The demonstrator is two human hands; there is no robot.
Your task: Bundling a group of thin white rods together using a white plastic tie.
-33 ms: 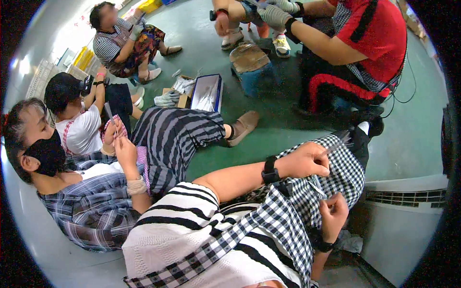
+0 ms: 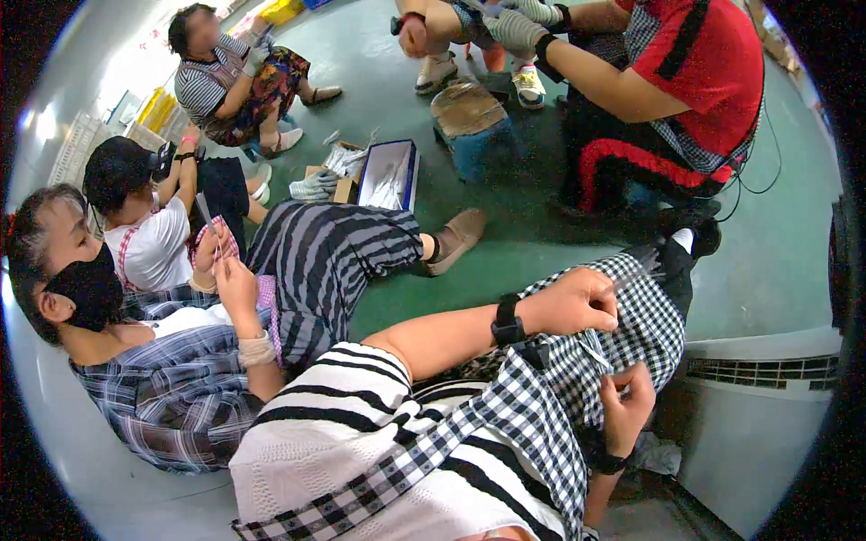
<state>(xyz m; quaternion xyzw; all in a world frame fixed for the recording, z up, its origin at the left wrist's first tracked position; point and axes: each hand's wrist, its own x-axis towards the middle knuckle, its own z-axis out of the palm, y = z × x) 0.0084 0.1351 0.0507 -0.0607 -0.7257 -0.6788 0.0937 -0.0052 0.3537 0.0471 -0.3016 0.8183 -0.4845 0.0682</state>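
While the thin pale strips [image 2: 595,349] span the gap between both hands over the checkered apron [image 2: 541,419], this bunch looks mid-job to me.
Left hand [image 2: 573,302] is closed around them; right hand [image 2: 629,408] curls by their lower end, can't tell if it's gripping. Probably unfinished, no clue how many are done; strips too fine to count. Further out: one blue-edged box [image 2: 414,176], one brown carton [image 2: 345,190], one blue stool [image 2: 476,160], at least five co-workers [image 2: 171,383].
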